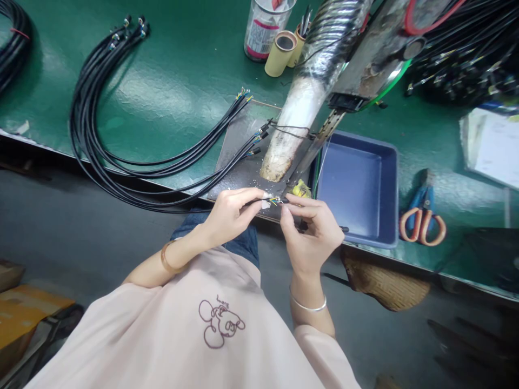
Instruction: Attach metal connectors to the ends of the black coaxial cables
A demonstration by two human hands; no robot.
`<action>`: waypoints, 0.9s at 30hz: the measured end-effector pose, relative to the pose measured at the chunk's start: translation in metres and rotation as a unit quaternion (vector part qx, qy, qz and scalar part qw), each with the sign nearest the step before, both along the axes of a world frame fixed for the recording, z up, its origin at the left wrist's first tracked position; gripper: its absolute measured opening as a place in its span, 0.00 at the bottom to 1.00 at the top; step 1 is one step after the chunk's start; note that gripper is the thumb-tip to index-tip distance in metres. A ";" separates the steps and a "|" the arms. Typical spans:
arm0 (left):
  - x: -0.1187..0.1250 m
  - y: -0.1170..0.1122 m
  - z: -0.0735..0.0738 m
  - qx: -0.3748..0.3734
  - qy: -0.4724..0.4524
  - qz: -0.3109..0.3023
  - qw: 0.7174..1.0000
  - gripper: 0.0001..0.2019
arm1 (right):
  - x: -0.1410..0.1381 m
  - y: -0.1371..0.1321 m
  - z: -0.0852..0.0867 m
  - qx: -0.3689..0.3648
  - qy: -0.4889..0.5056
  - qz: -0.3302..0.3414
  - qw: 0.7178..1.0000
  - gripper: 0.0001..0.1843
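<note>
My left hand pinches a black cable close to its stripped end, just over the table's front edge. Thin yellow, green and white wires fan out between my two hands. Thumb and forefinger of my right hand are closed at the wire tips, on what looks like a small black connector, largely covered by the fingers. More black cables curve in a bundle on the left, several ends resting on the grey plate.
A soldering stand with a foil-wrapped duct leans down just beyond my hands. Right of it sit a blue tray and orange-handled scissors overlapping blue-handled pliers. A plastic jar and dark cables lie farther back.
</note>
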State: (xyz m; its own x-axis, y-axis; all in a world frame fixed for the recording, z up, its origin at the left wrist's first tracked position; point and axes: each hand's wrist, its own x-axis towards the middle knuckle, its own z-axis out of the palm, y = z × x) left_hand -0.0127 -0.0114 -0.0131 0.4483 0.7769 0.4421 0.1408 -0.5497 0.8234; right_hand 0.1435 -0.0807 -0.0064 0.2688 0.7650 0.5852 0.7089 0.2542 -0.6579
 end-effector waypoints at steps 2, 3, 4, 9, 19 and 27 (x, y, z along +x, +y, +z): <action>0.001 0.000 0.000 0.009 -0.002 0.003 1.000 0.05 | 0.000 0.002 0.002 0.020 -0.026 -0.002 0.999 0.08; 0.001 0.000 0.000 0.015 -0.005 0.004 1.000 0.05 | -0.001 0.003 0.003 0.029 -0.036 -0.004 0.999 0.08; 0.001 0.000 0.000 0.023 -0.008 0.004 1.000 0.06 | -0.001 0.004 0.003 0.036 -0.045 -0.006 0.998 0.09; 0.001 0.001 -0.004 0.058 -0.019 0.013 0.998 0.06 | -0.002 0.006 0.003 0.062 -0.068 -0.005 0.996 0.09; -0.001 -0.001 -0.007 0.125 0.011 0.045 0.991 0.07 | 0.001 0.005 -0.003 0.086 -0.046 -0.006 0.995 0.08; -0.036 -0.006 0.009 0.037 0.250 0.011 0.967 0.16 | 0.014 0.001 -0.007 0.162 0.085 -0.085 0.979 0.06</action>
State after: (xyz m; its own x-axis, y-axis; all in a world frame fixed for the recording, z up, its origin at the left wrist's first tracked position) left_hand -0.0482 -0.0176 -0.0044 0.6043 0.7634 0.2281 0.5239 -0.5964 0.6082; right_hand 0.1575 -0.0796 -0.0133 0.4914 0.4822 0.7252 0.6456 0.3572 -0.6750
